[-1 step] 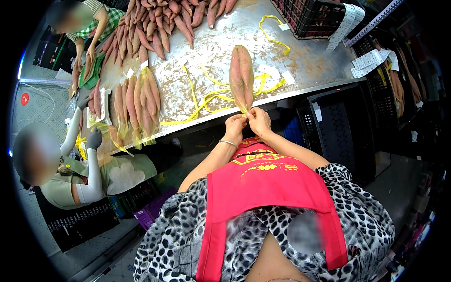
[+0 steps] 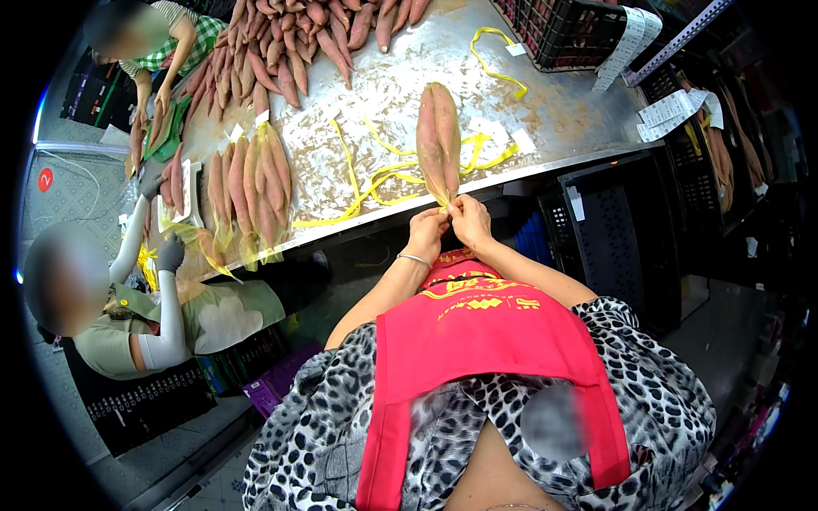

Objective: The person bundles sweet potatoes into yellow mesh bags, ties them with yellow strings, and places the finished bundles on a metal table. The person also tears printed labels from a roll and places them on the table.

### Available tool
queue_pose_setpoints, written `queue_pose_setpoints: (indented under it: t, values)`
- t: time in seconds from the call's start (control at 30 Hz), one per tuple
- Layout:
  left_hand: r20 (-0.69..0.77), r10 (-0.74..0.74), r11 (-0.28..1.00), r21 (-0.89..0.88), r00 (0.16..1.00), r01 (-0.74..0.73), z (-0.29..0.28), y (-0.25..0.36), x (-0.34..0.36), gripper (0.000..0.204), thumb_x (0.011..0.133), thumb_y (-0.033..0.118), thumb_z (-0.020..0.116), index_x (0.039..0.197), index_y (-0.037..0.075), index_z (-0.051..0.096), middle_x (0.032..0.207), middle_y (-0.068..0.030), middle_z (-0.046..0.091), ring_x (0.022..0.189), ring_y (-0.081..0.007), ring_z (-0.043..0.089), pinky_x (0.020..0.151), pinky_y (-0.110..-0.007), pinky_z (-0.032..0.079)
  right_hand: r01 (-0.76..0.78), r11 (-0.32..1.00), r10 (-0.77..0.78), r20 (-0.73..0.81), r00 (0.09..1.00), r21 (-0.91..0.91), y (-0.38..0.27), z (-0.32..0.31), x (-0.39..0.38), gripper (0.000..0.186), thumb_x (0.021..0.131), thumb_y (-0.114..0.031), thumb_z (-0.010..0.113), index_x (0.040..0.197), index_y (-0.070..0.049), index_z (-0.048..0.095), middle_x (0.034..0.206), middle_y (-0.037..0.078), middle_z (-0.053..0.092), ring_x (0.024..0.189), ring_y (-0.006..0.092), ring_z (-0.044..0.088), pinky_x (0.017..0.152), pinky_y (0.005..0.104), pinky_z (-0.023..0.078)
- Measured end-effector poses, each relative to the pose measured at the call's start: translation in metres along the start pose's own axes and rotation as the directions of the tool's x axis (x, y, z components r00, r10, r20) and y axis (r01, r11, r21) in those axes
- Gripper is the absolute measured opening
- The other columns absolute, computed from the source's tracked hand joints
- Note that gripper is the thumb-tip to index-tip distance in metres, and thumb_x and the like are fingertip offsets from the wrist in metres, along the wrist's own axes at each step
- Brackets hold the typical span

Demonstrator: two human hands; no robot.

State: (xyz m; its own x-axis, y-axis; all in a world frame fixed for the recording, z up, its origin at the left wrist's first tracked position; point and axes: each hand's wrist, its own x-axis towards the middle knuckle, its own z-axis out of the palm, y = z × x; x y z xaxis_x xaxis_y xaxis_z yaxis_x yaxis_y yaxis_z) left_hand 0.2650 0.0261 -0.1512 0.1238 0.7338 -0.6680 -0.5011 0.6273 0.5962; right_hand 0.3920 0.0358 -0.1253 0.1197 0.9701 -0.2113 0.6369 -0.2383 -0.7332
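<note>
Two or three long reddish sweet potatoes in a yellow net bag point(image 2: 439, 136) lie at the table's near edge, their tips pointing away from me. My left hand point(image 2: 429, 232) pinches the bag's gathered neck, and my right hand point(image 2: 470, 220) pinches it close alongside. The fingertips nearly meet there and hide the exact grip. Around the bag, several yellow net strips point(image 2: 354, 204) with white tags lie on the metal table point(image 2: 554, 140). Further left, more netted sweet potatoes point(image 2: 247, 187) lie side by side.
A heap of loose sweet potatoes point(image 2: 290, 43) covers the far left. At the left, a co-worker in grey gloves point(image 2: 171, 253) handles sweet potatoes by a white tray point(image 2: 192, 192); another person works beyond. A black crate point(image 2: 554, 38) with label strips point(image 2: 628, 47) stands far right.
</note>
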Motion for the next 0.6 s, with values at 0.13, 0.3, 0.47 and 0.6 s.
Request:
queue_pose_setpoints:
  t: [0.13,0.3,0.47,0.6]
  values:
    - [-0.090,-0.244,0.968,-0.077,0.966,0.238,-0.001,0.006,-0.002,0.015,0.096,0.015,0.061,0.111,0.015,0.066,0.095,0.0050,0.068,0.086,-0.0106,0.058,0.080,-0.030,0.043,0.059,0.998,-0.059,-0.002,0.998,0.033,0.013,0.006,0.001,0.017,0.091,-0.019,0.064,0.091,-0.002,0.064,0.084,0.016,0.069,0.083,0.0349,0.067,0.075,0.0444,0.051]
    - [-0.174,-0.244,0.966,-0.130,0.954,0.224,0.006,0.009,-0.006,0.017,0.095,0.012,0.062,0.111,0.016,0.064,0.092,0.0058,0.066,0.080,-0.0104,0.056,0.077,-0.030,0.042,0.096,0.993,-0.097,0.006,0.995,0.073,0.021,0.010,0.004,0.016,0.091,-0.017,0.064,0.091,-0.001,0.063,0.086,0.017,0.068,0.083,0.0357,0.066,0.075,0.0443,0.050]
    - [-0.274,-0.172,0.976,-0.175,0.946,0.127,0.008,0.007,-0.001,0.034,0.089,0.006,0.068,0.119,0.013,0.054,0.092,0.0004,0.065,0.076,-0.0125,0.055,0.076,-0.031,0.042,0.048,0.992,-0.053,0.040,0.998,0.116,0.021,0.007,0.005,0.015,0.091,-0.015,0.063,0.090,-0.001,0.062,0.083,0.016,0.067,0.081,0.0329,0.066,0.074,0.0425,0.050]
    - [-0.139,-0.159,0.949,-0.296,0.977,0.112,0.001,0.004,0.002,0.038,0.087,0.003,0.070,0.119,0.008,0.050,0.092,-0.0033,0.063,0.078,-0.0149,0.057,0.078,-0.033,0.046,-0.004,0.984,-0.005,0.050,0.999,0.176,0.019,0.006,0.007,0.012,0.090,-0.012,0.065,0.090,-0.001,0.062,0.081,0.013,0.067,0.077,0.0271,0.066,0.071,0.0383,0.051]
